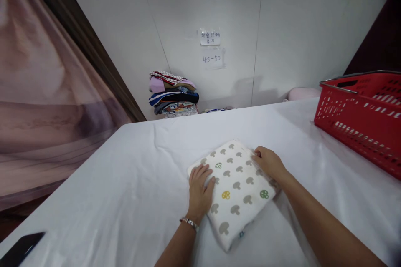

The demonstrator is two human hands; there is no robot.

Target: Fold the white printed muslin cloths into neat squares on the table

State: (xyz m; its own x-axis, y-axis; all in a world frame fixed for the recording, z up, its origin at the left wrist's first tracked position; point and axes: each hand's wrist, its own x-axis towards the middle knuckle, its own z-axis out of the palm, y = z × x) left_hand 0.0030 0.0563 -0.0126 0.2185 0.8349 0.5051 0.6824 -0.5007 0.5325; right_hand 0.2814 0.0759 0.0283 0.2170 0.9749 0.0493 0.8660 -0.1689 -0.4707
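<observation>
A folded white cloth printed with grey, green and yellow mushrooms lies at an angle on the white-covered table. My left hand rests on its left edge, fingers stretched out and lying flat on the fabric. At the cloth's right edge, my right hand has its fingers curled in, pinching the border. A small dark tag shows at the near edge of the cloth. The underside and inner layers are hidden.
A red plastic basket with a metal handle stands at the right. Beyond the far edge is a stack of folded fabrics. A dark phone-like object lies at the near left. A pinkish curtain hangs on the left.
</observation>
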